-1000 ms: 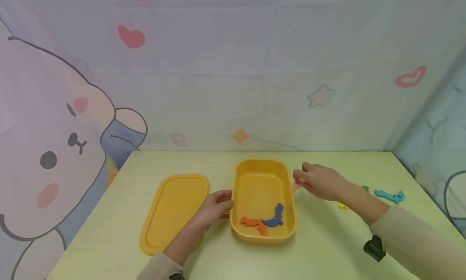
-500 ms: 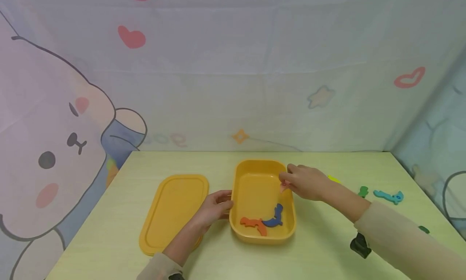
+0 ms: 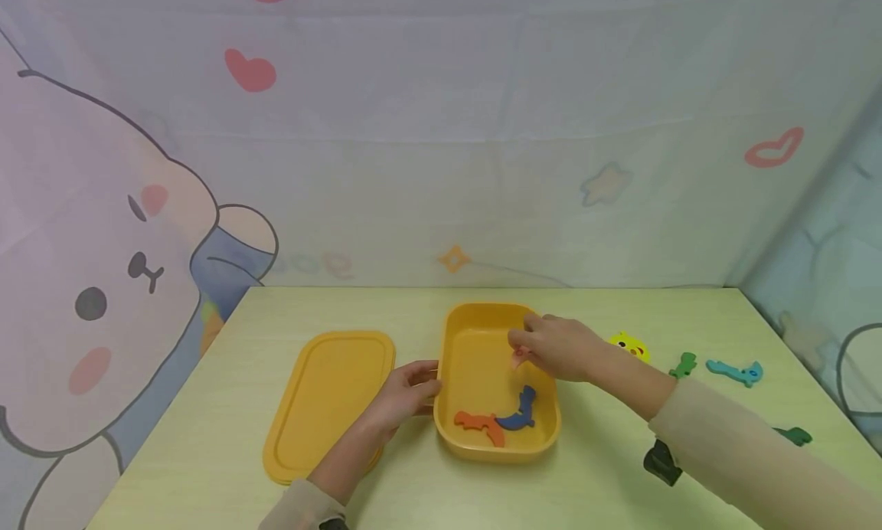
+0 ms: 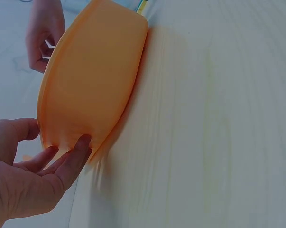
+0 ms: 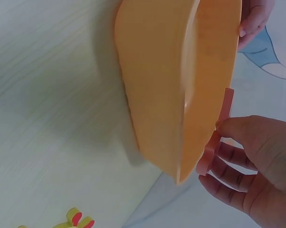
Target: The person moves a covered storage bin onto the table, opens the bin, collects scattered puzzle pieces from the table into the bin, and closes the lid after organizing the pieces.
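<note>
My right hand (image 3: 560,349) pinches a flat pink piece (image 3: 521,356) above the right side of a yellow plastic box (image 3: 496,455). In the right wrist view the pink piece (image 5: 209,153) stands edge-on between thumb and fingertips, beside the box's rim. My left hand (image 3: 406,394) rests against the box's left side; in the left wrist view its fairly straight fingers (image 4: 72,164) touch the outer wall, the thumb at the rim. Inside the box lie an orange animal-like piece (image 3: 482,424) and a dark blue piece (image 3: 521,409).
A yellow lid (image 3: 331,396) lies left of the box, partly under my left forearm. To the right are a yellow face-like piece (image 3: 629,347), a green piece (image 3: 684,365), a light blue piece (image 3: 737,372) and a dark green piece (image 3: 795,436). A printed cloth (image 3: 510,132) hangs behind the table.
My right hand has carried the pink piece leftward from beside the box to over its inside. The yellow and green pieces behind the arm have come into sight. My left hand stays put.
</note>
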Demonstrator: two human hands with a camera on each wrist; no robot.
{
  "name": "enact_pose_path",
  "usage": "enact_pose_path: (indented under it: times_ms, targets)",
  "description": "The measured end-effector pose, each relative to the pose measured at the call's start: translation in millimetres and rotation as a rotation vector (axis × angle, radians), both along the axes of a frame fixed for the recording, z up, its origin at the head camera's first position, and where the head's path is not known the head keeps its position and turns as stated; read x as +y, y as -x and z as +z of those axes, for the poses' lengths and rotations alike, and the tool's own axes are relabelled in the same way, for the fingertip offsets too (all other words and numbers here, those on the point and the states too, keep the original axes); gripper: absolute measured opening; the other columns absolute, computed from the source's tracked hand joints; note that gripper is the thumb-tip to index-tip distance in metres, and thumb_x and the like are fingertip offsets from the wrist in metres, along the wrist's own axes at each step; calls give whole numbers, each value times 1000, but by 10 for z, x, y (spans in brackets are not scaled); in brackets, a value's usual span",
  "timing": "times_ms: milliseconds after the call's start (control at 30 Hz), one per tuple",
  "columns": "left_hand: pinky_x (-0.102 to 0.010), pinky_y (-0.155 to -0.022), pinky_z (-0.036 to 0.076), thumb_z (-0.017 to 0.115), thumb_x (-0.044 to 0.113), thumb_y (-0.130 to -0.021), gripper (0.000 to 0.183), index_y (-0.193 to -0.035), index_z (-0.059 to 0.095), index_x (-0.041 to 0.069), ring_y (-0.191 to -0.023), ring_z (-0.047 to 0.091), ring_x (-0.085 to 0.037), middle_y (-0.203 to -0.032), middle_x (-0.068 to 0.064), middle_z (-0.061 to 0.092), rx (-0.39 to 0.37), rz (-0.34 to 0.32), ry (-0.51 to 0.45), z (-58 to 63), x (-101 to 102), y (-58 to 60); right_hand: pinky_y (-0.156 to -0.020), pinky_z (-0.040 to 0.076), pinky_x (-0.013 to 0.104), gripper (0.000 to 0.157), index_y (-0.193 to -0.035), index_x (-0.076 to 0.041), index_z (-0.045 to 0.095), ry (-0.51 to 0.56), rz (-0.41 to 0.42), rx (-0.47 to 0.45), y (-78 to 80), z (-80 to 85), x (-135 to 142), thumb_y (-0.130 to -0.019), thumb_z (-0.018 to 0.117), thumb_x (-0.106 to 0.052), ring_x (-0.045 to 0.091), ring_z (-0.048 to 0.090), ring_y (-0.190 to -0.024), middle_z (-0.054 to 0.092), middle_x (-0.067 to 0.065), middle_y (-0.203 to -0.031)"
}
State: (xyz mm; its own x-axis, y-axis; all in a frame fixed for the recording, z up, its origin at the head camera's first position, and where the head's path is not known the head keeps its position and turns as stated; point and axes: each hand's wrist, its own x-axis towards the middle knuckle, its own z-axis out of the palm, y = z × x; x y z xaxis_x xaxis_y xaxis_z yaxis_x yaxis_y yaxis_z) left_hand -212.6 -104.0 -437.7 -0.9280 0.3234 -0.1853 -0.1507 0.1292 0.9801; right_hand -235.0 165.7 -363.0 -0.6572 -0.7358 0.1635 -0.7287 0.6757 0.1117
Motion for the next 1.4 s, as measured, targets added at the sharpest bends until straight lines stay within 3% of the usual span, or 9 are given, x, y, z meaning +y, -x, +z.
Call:
enact_pose_path:
  times_ms: [200,467,1100,1400]
  targets:
    - [-38,-78,55,51,11,-92,46,-134,40,-5,-103,59,-30,-127,-25,50,10,-4,-14,-1,-2,-11,-42,24,19,21,-81,-17,52,40,29,3,-8,3,-91,-82,64,-35,11,34,-53,38,-3,-66]
    - [-38,-78,55,50,10,-93,45,-134,40,-6,-104,58,-30,-127,-26,49,8,-7,-15,23,-6,-20,-41,22,18,22,-81,-17,52,44,67,-10,-16,19,-244,-83,63,-35,11,32,-51,38,-3,-65]
    - [-39,-79,54,50,11,-92,46,-134,40,-5,-104,58,-30,-129,-25,49,8,1,-19,-2,-8,-2,-46,33,19,22,-83,-18,56,9,84,-27,-33,-107,-432,-81,62,-39,12,42,-53,43,-3,-69]
    - [-38,-80,54,51,10,-92,46,-134,41,-4,-105,58,-31,-128,-25,50,2,4,-17,-35,-6,10,-51,37,22,18,-87,-18,56,0,81,-81,-56,-143,-498,-83,64,-33,13,44,-56,44,-3,-71]
